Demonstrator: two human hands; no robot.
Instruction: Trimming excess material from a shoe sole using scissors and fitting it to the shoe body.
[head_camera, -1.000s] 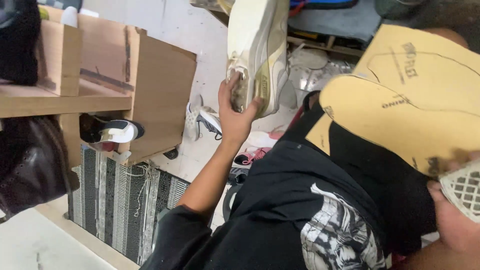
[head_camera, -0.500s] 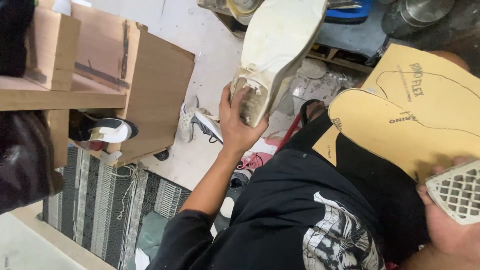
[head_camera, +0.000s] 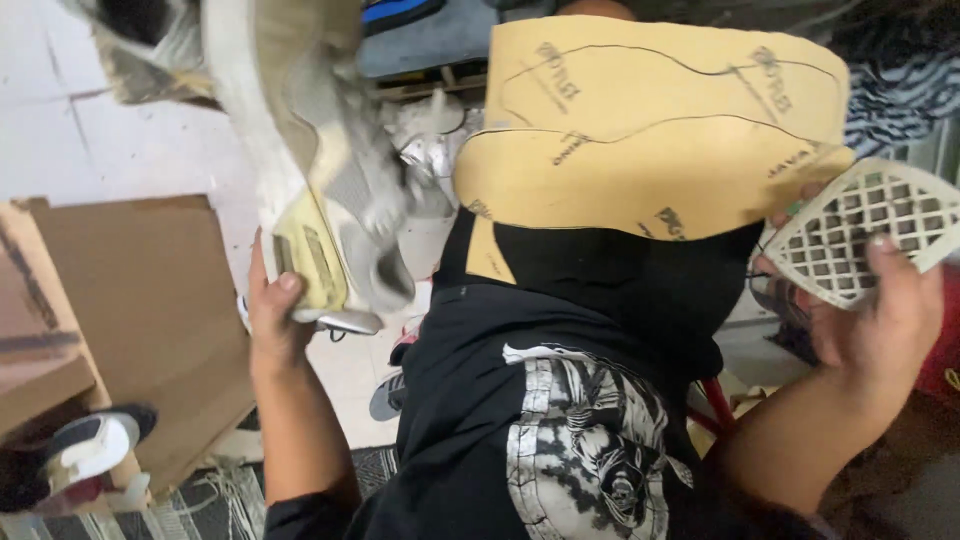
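While my left hand (head_camera: 275, 325) clamps its fingers round the heel of a worn cream-and-grey sneaker (head_camera: 310, 170), I see the shoe raised upright above the pale tiled floor (head_camera: 120, 150). My right hand (head_camera: 880, 320) curls its fingers around a white lattice-patterned sole piece (head_camera: 855, 235), just beside tan insole-board sheets with traced outlines (head_camera: 650, 130) resting across my lap. Lower left, a brown wooden shelf unit (head_camera: 130, 300) holds a dark shoe with a white sole (head_camera: 85, 450).

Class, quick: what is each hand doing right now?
Left hand: closed on the heel of a worn sneaker.
Right hand: holding a white lattice piece.
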